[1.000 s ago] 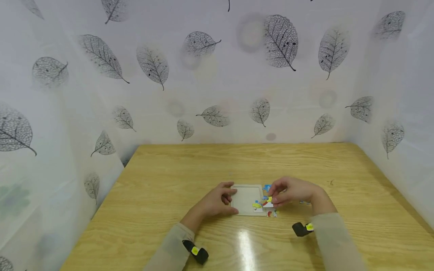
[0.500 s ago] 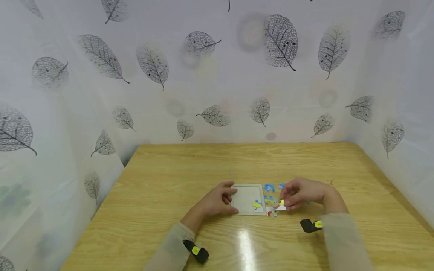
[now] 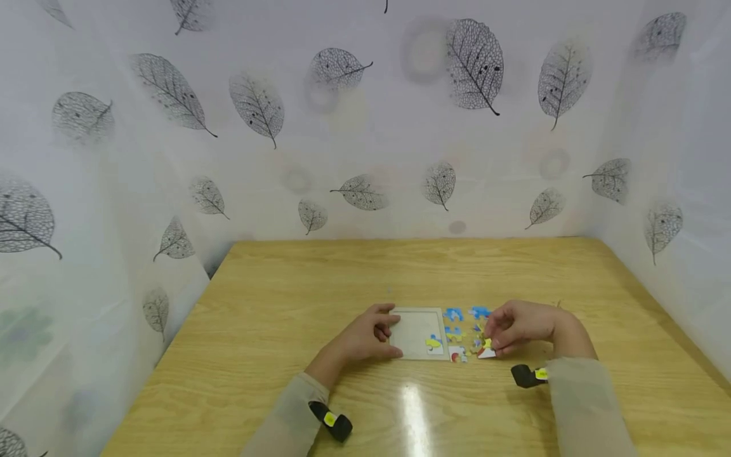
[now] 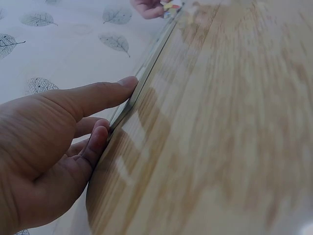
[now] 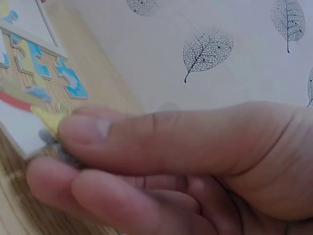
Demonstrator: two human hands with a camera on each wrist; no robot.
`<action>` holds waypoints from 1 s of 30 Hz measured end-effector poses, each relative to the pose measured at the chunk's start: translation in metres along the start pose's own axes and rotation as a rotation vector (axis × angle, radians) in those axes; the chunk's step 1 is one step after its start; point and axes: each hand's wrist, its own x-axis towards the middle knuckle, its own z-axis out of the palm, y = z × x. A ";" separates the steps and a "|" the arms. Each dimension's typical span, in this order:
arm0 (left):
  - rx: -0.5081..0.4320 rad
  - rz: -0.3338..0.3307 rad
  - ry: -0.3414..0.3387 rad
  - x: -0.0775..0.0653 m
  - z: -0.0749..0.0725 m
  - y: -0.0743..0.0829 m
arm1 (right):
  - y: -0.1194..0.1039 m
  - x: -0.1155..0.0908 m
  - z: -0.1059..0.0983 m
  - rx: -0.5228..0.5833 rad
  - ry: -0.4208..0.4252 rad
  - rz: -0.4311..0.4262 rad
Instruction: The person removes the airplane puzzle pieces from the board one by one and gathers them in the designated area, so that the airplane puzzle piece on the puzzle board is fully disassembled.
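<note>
My left hand [image 3: 362, 335] holds the pale puzzle tray [image 3: 408, 333] along its left side, thumb near the front corner and fingers toward the back corner. In the left wrist view, the thumb lies on the tray's edge [image 4: 154, 61]. One blue, yellow and white piece [image 3: 434, 343] sits inside the tray at its lower right. Between thumb and fingers, my right hand [image 3: 522, 329] pinches a jigsaw piece [image 3: 487, 350] with white, yellow and red on it. The right wrist view shows this piece [image 5: 22, 125] close up, its near end covered by the thumb.
Several loose jigsaw pieces lie right of the tray, among them a blue piece [image 3: 454, 314], another blue piece [image 3: 478, 311] and a white and red one [image 3: 457, 354]. The wooden table [image 3: 320, 279] meets a leaf-patterned curtain [image 3: 365, 146] behind and at both sides.
My right hand has moved right, away from the tray, carrying the pinched jigsaw piece and uncovering loose pieces beside the tray. The left hand stays at the tray's left side.
</note>
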 end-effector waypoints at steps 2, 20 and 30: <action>0.001 0.002 0.000 0.000 -0.001 0.001 | -0.001 0.000 0.001 -0.019 0.014 0.021; 0.016 0.014 -0.012 0.003 -0.001 -0.005 | -0.018 0.010 0.009 -0.141 0.086 0.004; 0.028 0.015 -0.015 0.002 -0.001 -0.003 | -0.025 0.028 0.021 -0.177 0.102 -0.060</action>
